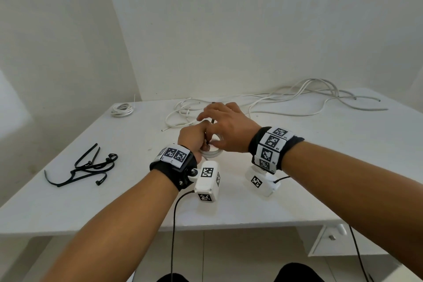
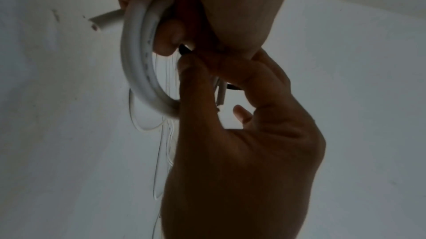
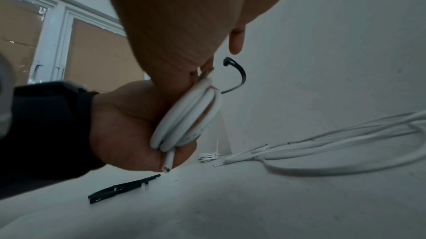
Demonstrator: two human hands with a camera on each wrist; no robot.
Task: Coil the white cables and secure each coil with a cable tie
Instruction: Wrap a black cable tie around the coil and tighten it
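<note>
Both hands meet: left hand (image 3: 129, 126) grips the white coil (image 3: 186, 115), right fingers (image 2: 196, 78) pinch its black tie (image 3: 237, 77).

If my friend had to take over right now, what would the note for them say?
Left hand: grips the small white coil above the table.
Right hand: pinches a black cable tie at that coil; whether it is fastened cannot be told.
Done: one tied coil lies at the far left corner.
Left: finish this tie, then coil and tie the loose white cables at the back.
Spare ties lie on the left.
</note>
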